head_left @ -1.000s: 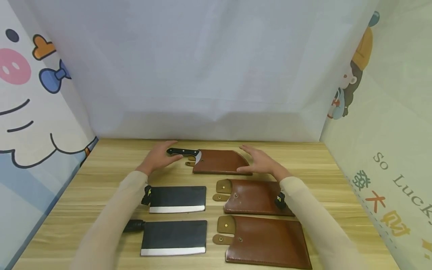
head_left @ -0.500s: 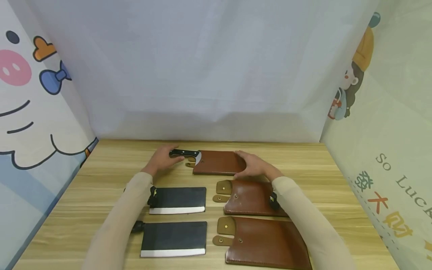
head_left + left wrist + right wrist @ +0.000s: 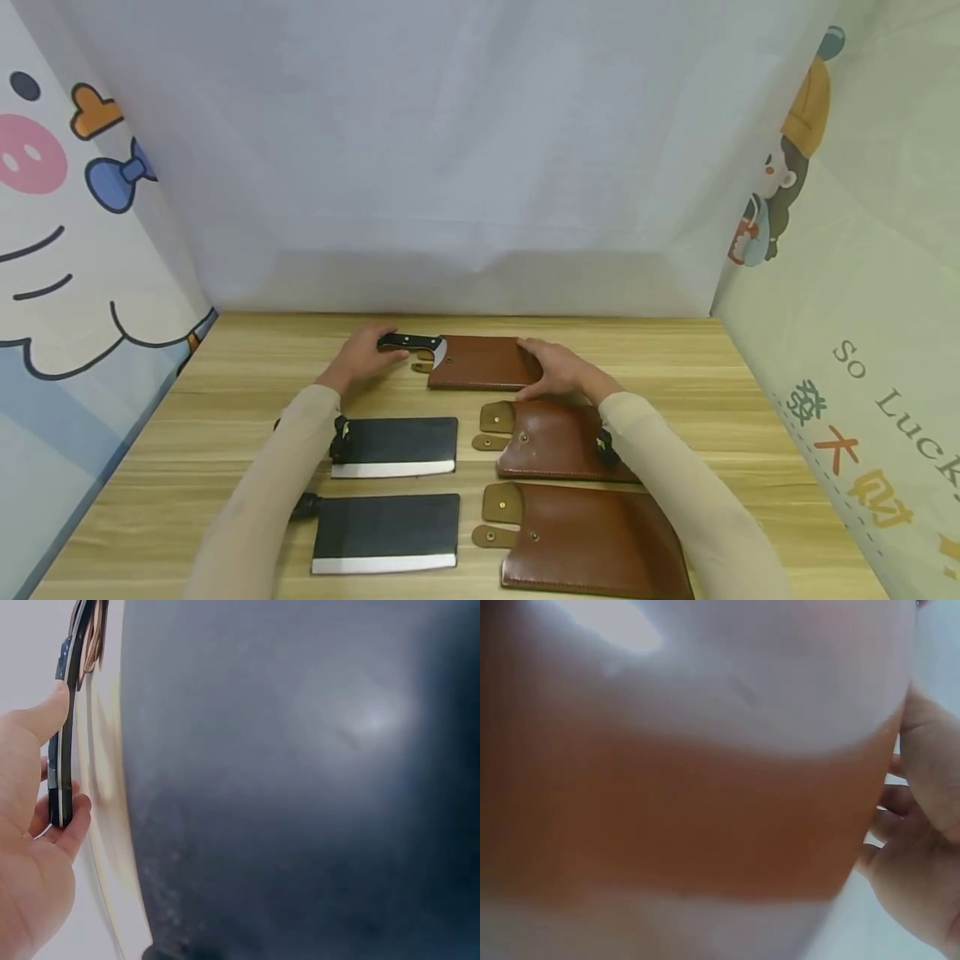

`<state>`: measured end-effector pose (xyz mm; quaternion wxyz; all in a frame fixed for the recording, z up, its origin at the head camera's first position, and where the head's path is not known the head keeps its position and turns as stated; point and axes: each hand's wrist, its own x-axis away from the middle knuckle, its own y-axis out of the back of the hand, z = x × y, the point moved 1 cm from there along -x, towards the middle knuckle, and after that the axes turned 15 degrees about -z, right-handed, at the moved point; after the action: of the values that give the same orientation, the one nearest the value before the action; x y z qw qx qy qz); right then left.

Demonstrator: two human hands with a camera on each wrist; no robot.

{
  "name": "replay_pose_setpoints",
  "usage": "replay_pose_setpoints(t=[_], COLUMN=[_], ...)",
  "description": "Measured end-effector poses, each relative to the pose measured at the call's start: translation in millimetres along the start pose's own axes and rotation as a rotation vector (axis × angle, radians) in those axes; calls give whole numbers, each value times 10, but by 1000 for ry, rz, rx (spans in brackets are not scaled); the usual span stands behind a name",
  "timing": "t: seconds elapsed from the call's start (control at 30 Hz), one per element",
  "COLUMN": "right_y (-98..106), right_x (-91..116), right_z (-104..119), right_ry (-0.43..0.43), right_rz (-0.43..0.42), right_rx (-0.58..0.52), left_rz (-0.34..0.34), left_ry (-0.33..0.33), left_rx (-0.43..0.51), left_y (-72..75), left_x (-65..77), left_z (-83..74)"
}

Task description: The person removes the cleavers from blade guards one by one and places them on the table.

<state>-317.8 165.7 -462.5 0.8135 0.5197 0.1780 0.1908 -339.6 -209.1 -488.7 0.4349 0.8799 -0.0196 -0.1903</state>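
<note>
At the back of the table lies a black-handled cleaver [image 3: 411, 341], its blade inside a brown leather sheath [image 3: 480, 362]; a sliver of steel shows by the handle. My left hand [image 3: 362, 358] holds the handle's end; in the left wrist view its thumb lies on one side of the handle [image 3: 61, 750], with fingers curled on the other. My right hand [image 3: 558, 371] grips the right end of that sheath, thumb at the near edge and fingers at the far edge. The sheath's right end is hidden under this hand.
Nearer, two bare cleavers lie under my left forearm: one dark blade [image 3: 397, 446] and another dark blade [image 3: 386, 533]. Right of them are two brown sheaths, a middle sheath [image 3: 555, 442] and a front sheath [image 3: 588, 542], flaps open. A white curtain [image 3: 480, 167] hangs behind the table.
My left hand has moved slightly right and closed on the handle. My right hand has moved left onto the sheath's end. The cleaver and sheath lie almost where they were.
</note>
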Motion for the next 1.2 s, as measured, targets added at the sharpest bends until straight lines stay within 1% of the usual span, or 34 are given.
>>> replay_pose_setpoints(t=[0.1, 0.33, 0.47, 0.57, 0.7, 0.83, 1.07, 1.2], right_y=[9, 66, 105, 147, 214, 267, 326, 349], right_x=[0, 28, 36, 44, 61, 97, 205, 271], right_z=[7, 3, -4, -6, -2, 12, 72, 110], right_ry=[2, -23, -7, -2, 5, 20, 24, 24], right_rz=[-6, -26, -55, -90, -134, -151, -172, -184], right_rx=[11, 7, 10, -11, -40, -38, -36, -40], left_rz=[2, 17, 17, -4, -39, -58, -107, -136], left_ry=[2, 1, 18, 23, 13, 3, -46, -72], left_rx=[0, -8, -7, 2, 7, 12, 21, 32], left_y=[10, 46, 82, 117, 164, 209, 256, 290], left_x=[6, 29, 37, 34, 35, 58, 109, 166], left_z=[-20, -88, -114, -131, -162, -204, -240, -271])
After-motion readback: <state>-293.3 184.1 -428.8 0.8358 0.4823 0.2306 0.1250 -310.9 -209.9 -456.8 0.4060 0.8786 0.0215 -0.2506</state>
